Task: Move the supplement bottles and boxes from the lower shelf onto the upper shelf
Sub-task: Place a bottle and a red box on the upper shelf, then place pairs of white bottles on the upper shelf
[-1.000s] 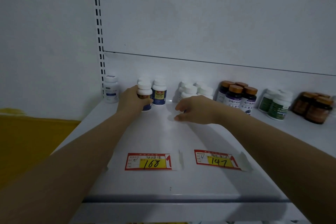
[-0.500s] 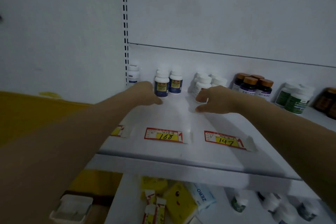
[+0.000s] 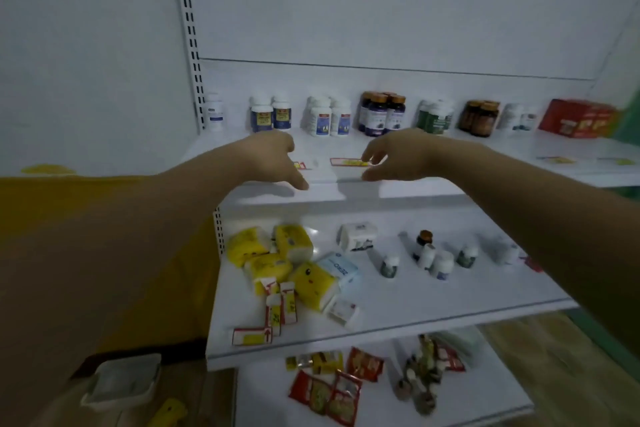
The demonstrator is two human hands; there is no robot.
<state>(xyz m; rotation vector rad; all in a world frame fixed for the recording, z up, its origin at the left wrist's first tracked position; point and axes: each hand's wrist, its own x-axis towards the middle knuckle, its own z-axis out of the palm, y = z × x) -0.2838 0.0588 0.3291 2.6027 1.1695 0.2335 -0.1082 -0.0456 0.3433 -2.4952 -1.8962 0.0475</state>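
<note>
Along the back of the upper shelf [image 3: 485, 168] stand groups of supplement bottles: blue-labelled white ones [image 3: 270, 114], white ones [image 3: 327, 118], dark brown-capped ones [image 3: 381, 113], green ones [image 3: 434, 116], amber ones [image 3: 479, 116], and a red box [image 3: 576, 118]. My left hand [image 3: 268, 159] and my right hand [image 3: 398, 156] hover empty over the shelf's front edge, fingers loosely spread. On the lower shelf [image 3: 433, 305] stand several small bottles [image 3: 438, 258] and a white box [image 3: 356, 236].
Yellow tissue packs [image 3: 277, 256] and loose price tags [image 3: 277, 312] lie on the lower shelf's left part. Snack packets [image 3: 332, 385] fill the bottom shelf. A white tray [image 3: 121, 381] sits on the floor at the left. A slotted upright [image 3: 188, 35] runs up the left side.
My left hand let go of the blue-labelled bottle. Both hands drew back from the bottles to the shelf's front edge. The view tilted down and pulled back, showing the lower shelves.
</note>
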